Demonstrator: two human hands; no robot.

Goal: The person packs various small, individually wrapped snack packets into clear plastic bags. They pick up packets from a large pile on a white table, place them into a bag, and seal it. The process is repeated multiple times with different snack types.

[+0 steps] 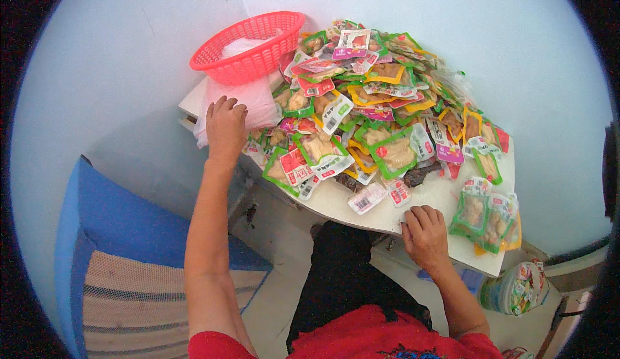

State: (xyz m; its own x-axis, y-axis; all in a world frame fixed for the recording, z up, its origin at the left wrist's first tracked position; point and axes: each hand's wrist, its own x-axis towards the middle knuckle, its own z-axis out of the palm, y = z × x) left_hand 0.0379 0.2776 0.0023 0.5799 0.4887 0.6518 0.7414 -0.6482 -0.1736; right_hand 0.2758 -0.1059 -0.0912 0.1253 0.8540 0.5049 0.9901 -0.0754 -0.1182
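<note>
My left hand [226,124] rests on a stack of thin pinkish-white plastic bags [256,100] at the left of the white table [334,204]. Its fingers are a little apart, with no bag visibly pinched. At the table's front edge lies my right hand [426,235], fingers bent on the top and nothing seen in them. Between and beyond the hands rises a large heap of sealed snack packets [378,97] with clear windows and green, yellow, red or purple borders. Closest to my right hand are a small red-and-white packet [398,192] and a pale packet with a barcode [367,197].
A red plastic basket [247,49] holding white plastic film sits tilted behind the bags. Several green-edged packets [487,216] are grouped at the table's right corner. A filled tub [516,289] stands on the floor at right. Left, a blue-framed mesh piece [140,213] stands below table height.
</note>
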